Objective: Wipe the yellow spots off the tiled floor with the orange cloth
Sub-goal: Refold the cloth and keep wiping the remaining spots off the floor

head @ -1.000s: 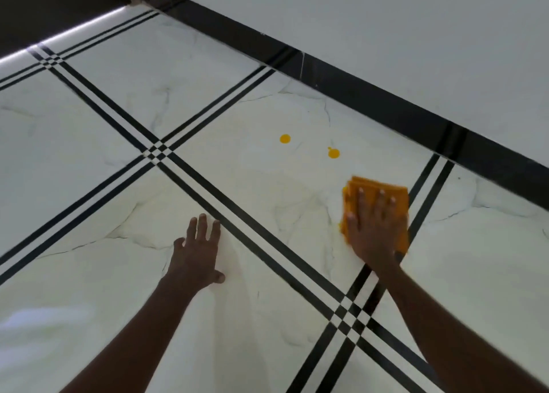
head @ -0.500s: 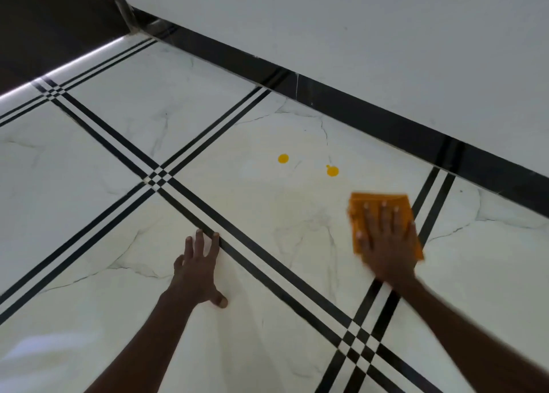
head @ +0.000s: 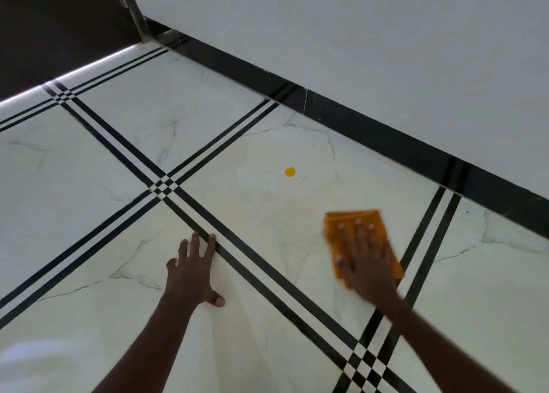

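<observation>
A person kneels over a glossy white tiled floor (head: 89,190) crossed by paired black lines, seen from above. Along the floor's far edge runs a black skirting (head: 386,137) under a white wall (head: 356,36).

The right hand (head: 367,259) lies flat, fingers spread, pressing a folded orange cloth (head: 350,218) onto the floor, not gripping it. The hand and cloth are blurred, suggesting a wiping stroke. The cloth sits on the tile nearest the skirting, just beside a pair of black lines on its right.

The left hand (head: 193,270) is empty, palm down, fingers apart, braced on the neighbouring tile with its fingertips touching a black line.

One round yellow spot (head: 290,172) shows, on the same tile as the cloth, beyond it toward the skirting and somewhat to its left, clearly apart from it. Any other spot is either under the cloth or not in view.

Risks, as a judgement: the cloth is held only by palm pressure, so a fast stroke could let it bunch or slide out. A pass aimed too far right would miss the spot. A loaded cloth could smear yellow across the pale tile. The braced hand could slip on the shiny floor.
</observation>
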The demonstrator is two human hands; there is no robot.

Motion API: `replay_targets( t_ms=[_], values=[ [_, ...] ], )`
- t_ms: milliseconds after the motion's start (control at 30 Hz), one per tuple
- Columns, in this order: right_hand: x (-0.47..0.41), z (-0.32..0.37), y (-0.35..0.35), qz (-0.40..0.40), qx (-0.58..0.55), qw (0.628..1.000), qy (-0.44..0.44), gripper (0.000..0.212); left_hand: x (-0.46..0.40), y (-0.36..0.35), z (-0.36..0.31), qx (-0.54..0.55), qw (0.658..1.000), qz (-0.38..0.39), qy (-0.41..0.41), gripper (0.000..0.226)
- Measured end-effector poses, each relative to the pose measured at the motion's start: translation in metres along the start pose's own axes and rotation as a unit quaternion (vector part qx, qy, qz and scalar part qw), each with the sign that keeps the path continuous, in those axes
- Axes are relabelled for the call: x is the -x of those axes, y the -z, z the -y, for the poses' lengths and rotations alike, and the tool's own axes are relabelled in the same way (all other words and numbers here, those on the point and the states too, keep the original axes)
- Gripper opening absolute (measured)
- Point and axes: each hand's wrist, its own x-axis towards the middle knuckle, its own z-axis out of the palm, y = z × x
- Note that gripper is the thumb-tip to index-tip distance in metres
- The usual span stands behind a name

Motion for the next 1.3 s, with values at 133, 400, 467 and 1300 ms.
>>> replay_targets(
  t_ms=[133,400,467,1300],
  values=[
    [-0.112,-0.012,0.029,-0.024,-0.066,0.990,-0.121,0.084,0.001,-0.001,-0.001,-0.002,1.000,-0.011,0.001,0.144],
    [-0.016,0.108,-0.014,-0.058,0.014,0.991,0.118,0.071,0.006,-0.006,0.003,0.022,0.999,-0.034,0.008,0.144],
    [0.015,0.064,-0.010,-0.050,0.002,0.993,0.106,0.069,0.006,-0.004,0.004,0.029,0.999,-0.031,0.005,0.145],
    [-0.157,0.097,0.017,-0.048,-0.064,0.996,-0.047,0.085,0.001,-0.013,0.010,0.044,0.999,-0.026,0.005,0.141]
  ],
)
